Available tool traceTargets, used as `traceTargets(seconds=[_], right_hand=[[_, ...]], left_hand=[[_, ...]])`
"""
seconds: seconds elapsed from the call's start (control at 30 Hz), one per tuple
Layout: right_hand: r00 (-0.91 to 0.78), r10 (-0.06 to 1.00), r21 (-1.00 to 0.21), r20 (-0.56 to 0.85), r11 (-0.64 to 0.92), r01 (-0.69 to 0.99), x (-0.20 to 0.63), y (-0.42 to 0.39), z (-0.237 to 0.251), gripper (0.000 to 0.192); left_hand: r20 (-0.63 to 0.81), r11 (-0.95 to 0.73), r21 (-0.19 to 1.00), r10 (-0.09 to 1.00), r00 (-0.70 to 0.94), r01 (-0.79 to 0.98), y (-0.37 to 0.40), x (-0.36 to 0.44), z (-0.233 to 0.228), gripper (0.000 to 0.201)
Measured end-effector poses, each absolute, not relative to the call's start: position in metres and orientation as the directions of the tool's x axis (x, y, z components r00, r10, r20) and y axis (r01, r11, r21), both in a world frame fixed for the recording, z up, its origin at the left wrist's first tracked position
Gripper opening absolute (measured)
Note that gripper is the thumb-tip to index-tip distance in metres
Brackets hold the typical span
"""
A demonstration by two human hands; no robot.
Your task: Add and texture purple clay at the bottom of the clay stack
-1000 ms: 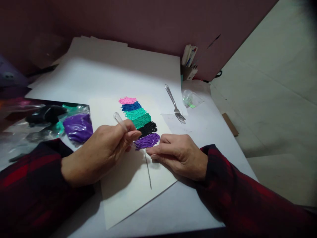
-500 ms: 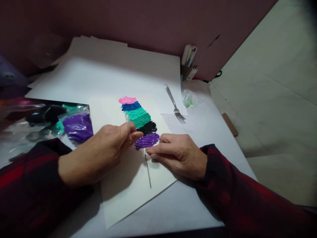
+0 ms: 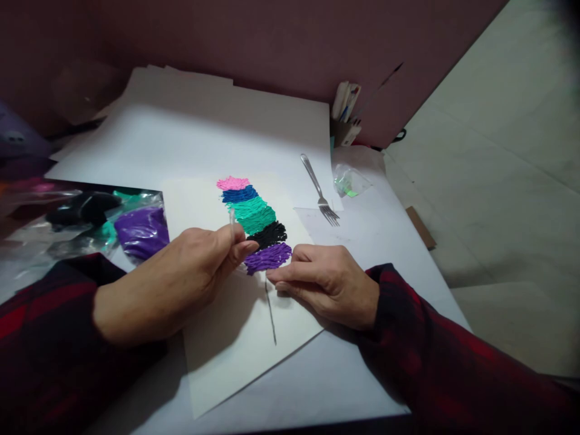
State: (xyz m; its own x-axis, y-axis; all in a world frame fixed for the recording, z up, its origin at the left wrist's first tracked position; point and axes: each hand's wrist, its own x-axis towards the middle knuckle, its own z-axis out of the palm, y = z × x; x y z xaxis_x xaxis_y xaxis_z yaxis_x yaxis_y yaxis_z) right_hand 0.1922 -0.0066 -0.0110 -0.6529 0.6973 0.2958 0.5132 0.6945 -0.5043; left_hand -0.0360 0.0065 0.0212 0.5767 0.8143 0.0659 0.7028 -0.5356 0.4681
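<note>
Hands meet over a cream paper sheet (image 3: 235, 344) lying askew on a larger white sheet (image 3: 190, 145). Left hand (image 3: 181, 278): thumb and forefinger pressed together, pinching a thin clear plastic tool (image 3: 232, 219), likely a pipette or stick; its upper end stands nearly upright above the fingers, while the lower end is hidden behind the fingertips at the left edge of the purple band (image 3: 269, 257). Right hand (image 3: 328, 281): fingers extended and held close together, lying flat on the cream sheet, forefinger tip touching the paper just at the purple band's 5 o'clock edge.

Clay picture (image 3: 254, 220) sits on the cream sheet's upper half: stacked bands, pink at 12 o'clock, then blue, teal, black, purple at 6 o'clock. A thin dark line (image 3: 270, 314) runs from the purple band toward 6 o'clock, stopping short of the sheet's lower edge.

Open paper: bare cream surface at 6 o'clock of the hands down to the sheet's corner; wide bare white sheet at 12 o'clock.

Fork (image 3: 320, 192) lies at 2 o'clock of the picture, well apart, tines pointing toward 5 o'clock. Small clear bag (image 3: 350, 181) just beyond the fork at 3 o'clock. Bagged purple clay (image 3: 141, 231) at 9 o'clock, just beside the cream sheet's left edge, with darker bags (image 3: 81, 208) beyond it. Table edge falls off at 4 o'clock past the right sleeve (image 3: 435, 356).
</note>
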Motion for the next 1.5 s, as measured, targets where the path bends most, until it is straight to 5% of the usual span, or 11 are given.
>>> traceTargets(seconds=[0.47,1.13,1.5], right_hand=[[-0.648,0.692,-0.514,0.319,0.701,0.495,0.192,-0.006,-0.013,0.018],[-0.646,0.7,-0.518,0.303,0.69,0.505,0.192,-0.006,-0.013,0.019],[-0.649,0.698,-0.52,0.302,0.692,0.501,0.192,-0.006,-0.012,0.019]], left_hand=[[0.218,-0.578,0.499,0.805,0.551,0.646,0.008,-0.038,0.024,0.032],[0.239,-0.6,0.51,0.787,0.568,0.616,0.009,-0.035,0.016,0.027],[0.137,-0.558,0.473,0.811,0.569,0.682,0.008,-0.037,0.019,0.027]])
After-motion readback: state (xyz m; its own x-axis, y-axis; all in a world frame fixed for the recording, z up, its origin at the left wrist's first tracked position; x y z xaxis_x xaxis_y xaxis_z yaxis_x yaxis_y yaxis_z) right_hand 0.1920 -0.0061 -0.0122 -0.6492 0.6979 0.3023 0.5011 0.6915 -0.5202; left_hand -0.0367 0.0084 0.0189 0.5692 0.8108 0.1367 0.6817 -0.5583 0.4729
